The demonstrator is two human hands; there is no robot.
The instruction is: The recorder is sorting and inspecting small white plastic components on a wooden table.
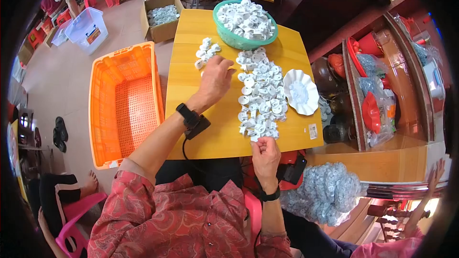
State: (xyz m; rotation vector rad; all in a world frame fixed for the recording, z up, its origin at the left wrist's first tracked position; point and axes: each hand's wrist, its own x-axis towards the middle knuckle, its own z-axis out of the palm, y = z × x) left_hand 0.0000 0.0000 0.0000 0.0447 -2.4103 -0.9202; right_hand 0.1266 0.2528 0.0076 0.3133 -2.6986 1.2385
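Small white plastic pieces [260, 91] lie in a long spread down the wooden table. At its near end my right hand [266, 160] is closed, thumb and fingers pinched at a white piece [254, 139] by the table's front edge. My left hand [215, 83] is over the table left of the spread, thumb and forefinger apart with nothing seen between them; its other fingers are partly hidden. Just beyond it sits a smaller group of white pieces [205, 53]. A green basket [239, 42] heaped with similar pieces stands at the far end. Right of the spread is a white scalloped dish [309, 100] holding small pale bits.
An orange crate [158, 91] stands on the floor left of the table [205, 138]. Behind it are a cardboard box [165, 33] of pieces and a clear bin [86, 31]. A bulging clear bag [325, 191] sits at right, below shelves [406, 100]. Other people show at both lower sides.
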